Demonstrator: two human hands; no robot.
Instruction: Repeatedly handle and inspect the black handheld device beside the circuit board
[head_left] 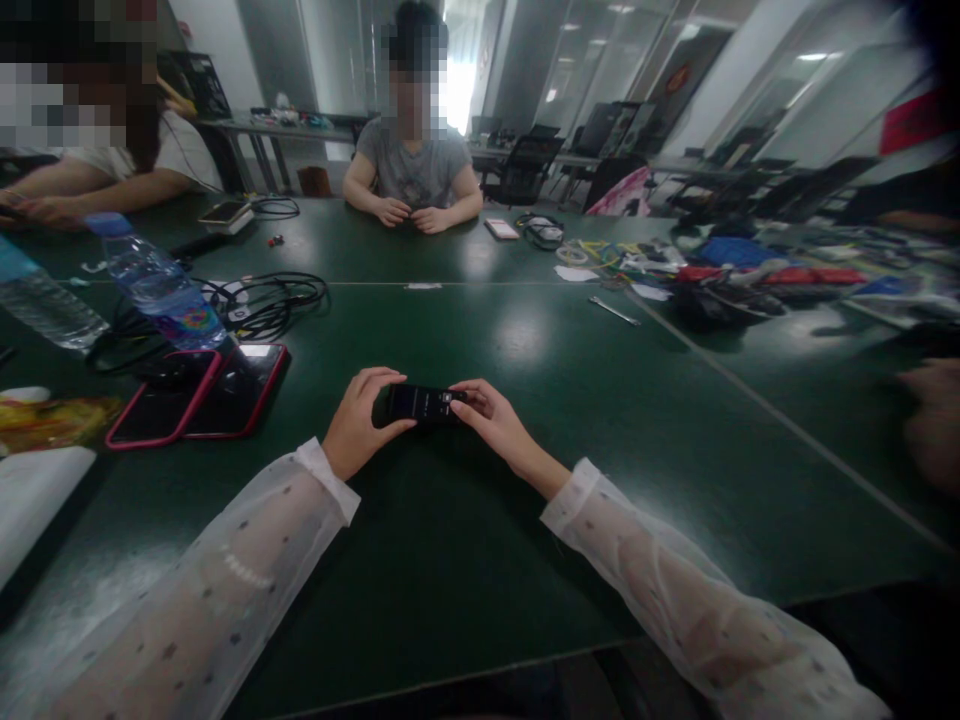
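Observation:
A small black device (424,403) with a dark screen and small white markings lies level just over or on the green table (465,540); the gap beneath it cannot be made out. My left hand (362,420) grips its left end, thumb along the near edge and fingers at the far edge. At the right end, my right hand (499,425) holds it between thumb and fingers, the thumb near the markings. Sheer white dotted sleeves cover both forearms.
Two red-edged phones (251,390), a water bottle (161,285) and black cables (292,300) are on the left. A wrench (615,311) lies beyond my right hand, near tangled cables (600,252). A person (412,165) sits opposite; others sit at both sides.

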